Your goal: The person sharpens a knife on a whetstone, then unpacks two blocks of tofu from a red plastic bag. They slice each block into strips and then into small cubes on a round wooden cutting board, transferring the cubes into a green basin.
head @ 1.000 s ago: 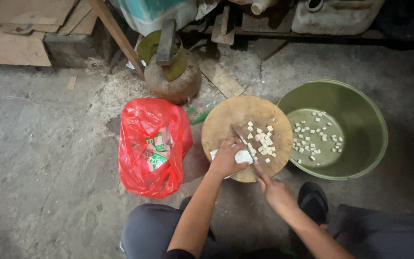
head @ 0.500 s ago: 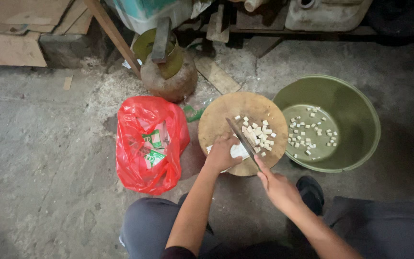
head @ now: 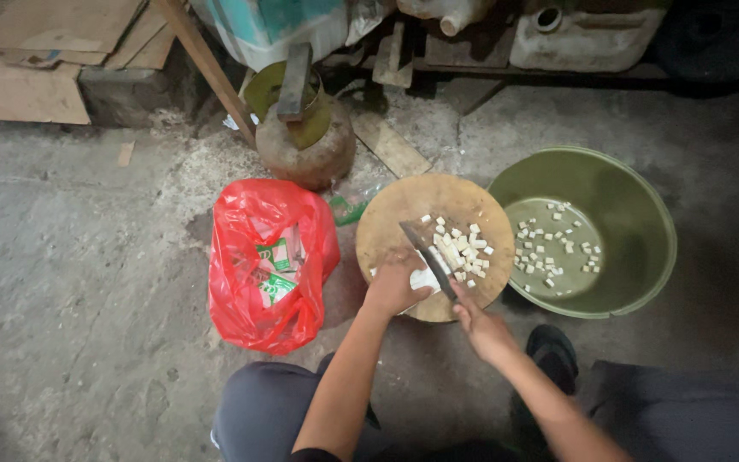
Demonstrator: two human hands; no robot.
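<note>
Head view: knife (head: 428, 257) slicing white block (head: 425, 280)

We crouched over a round wooden chopping board (head: 404, 214) on the concrete floor (head: 62, 282), our left hand (head: 393, 287) pressing down a white block (head: 425, 279) while our right hand (head: 482, 327) gripped a knife (head: 427, 254) whose blade lay across it. Small white cubes (head: 464, 250) were heaped on the board just beside the blade, and more floated in water in the green basin (head: 635, 214) touching the board's right edge. A red plastic bag (head: 250, 257) sat to the left, a rusty gas cylinder (head: 305, 145) beyond.
</note>
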